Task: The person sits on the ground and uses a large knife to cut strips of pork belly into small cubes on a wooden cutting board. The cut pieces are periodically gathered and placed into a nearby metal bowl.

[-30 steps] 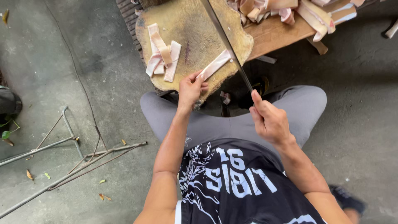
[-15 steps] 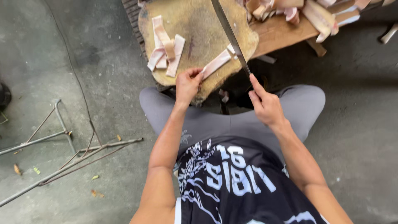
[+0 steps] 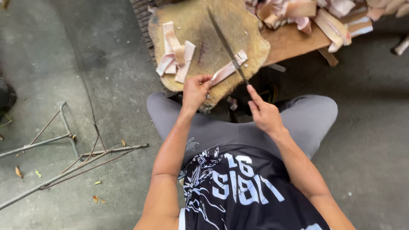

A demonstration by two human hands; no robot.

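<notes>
Sitting with my knees spread on the concrete floor, I have both hands up at the near edge of the round wooden chopping block. My left hand is clenched on the near end of a long pale strip of fatty meat, pinning it flat against the block. My right hand is wrapped around the handle of a long dark knife, forefinger stretched along it, and the blade slants away from me across the strip's far end. I judge I am midway through slicing this strip; the next stroke calls for keeping my left fingertips clear of the edge. Farther left on the block lies a small pile of cut strips. Beyond, to the right, more meat pieces are heaped on a wooden bench.
</notes>
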